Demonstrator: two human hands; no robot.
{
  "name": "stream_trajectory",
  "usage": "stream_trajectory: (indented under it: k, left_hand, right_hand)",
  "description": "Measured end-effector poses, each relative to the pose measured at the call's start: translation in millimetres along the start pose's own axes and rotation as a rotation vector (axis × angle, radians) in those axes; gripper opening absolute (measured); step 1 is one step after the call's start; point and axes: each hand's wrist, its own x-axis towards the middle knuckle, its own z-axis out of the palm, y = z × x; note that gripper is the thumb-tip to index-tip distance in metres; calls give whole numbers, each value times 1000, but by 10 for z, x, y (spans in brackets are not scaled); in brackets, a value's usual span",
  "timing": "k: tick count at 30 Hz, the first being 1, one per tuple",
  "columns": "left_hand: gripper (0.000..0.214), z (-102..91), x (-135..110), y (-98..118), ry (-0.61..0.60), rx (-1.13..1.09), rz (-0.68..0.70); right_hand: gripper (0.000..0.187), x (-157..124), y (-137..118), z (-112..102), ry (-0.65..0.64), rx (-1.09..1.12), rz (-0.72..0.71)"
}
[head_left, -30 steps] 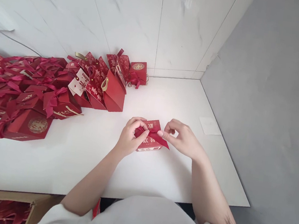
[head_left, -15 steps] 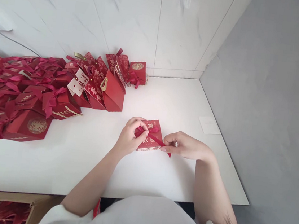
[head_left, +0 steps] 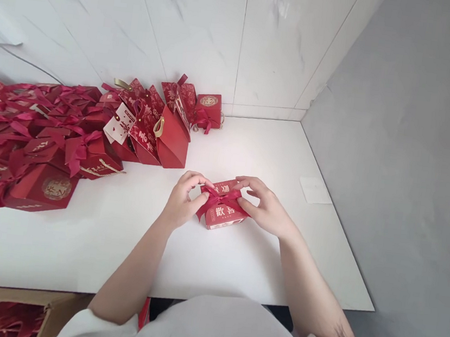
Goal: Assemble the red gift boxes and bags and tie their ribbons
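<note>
A small red gift box (head_left: 224, 216) with gold characters lies on the white table (head_left: 125, 249) in front of me. A dark red ribbon (head_left: 214, 196) crosses its top in a bow. My left hand (head_left: 182, 201) is at the box's left end, fingers pinched on the left loop of the ribbon. My right hand (head_left: 263, 206) is at the right end, thumb and fingers pinched on the ribbon's right side.
A heap of several red gift boxes with ribbons (head_left: 48, 141) fills the table's left and back. One red box (head_left: 209, 108) stands by the tiled wall. A pale paper slip (head_left: 314, 190) lies near the grey right wall. A cardboard carton (head_left: 2, 310) sits below the front edge.
My right hand, which had drawn a ribbon tail down to the right, has come back up onto the box. Both hands now pinch the bow on top.
</note>
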Motion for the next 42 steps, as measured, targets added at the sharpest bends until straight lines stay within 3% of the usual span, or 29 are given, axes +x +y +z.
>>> stream_trajectory:
  k: [8, 12, 16, 19, 22, 26, 32, 42]
  left_hand:
    - [4, -108, -6, 27, -88, 35, 97]
    - [21, -145, -3, 45, -22, 118, 140]
    - [47, -94, -17, 54, 132, 292, -35]
    - [58, -36, -38, 76, 44, 254, -205]
    - [58, -1, -52, 89, 18, 178, -269]
    - [49, -15, -52, 85, 2, 140, -206]
    - [40, -36, -51, 58, 50, 149, 16]
    - [37, -1, -41, -64, 72, 254, 148]
  right_hand:
    - [16, 20, 8, 55, 122, 17, -36]
    - [15, 25, 7, 12, 140, 33, 58]
    - [40, 60, 22, 64, 171, 51, 124]
    - [43, 86, 14, 156, 174, 54, 146]
    - [39, 93, -2, 222, 197, 37, 134]
    - [31, 81, -5, 238, 220, 30, 83]
    - [27, 64, 37, 249, 255, 57, 64]
    - [27, 69, 96, 299, 341, 91, 12]
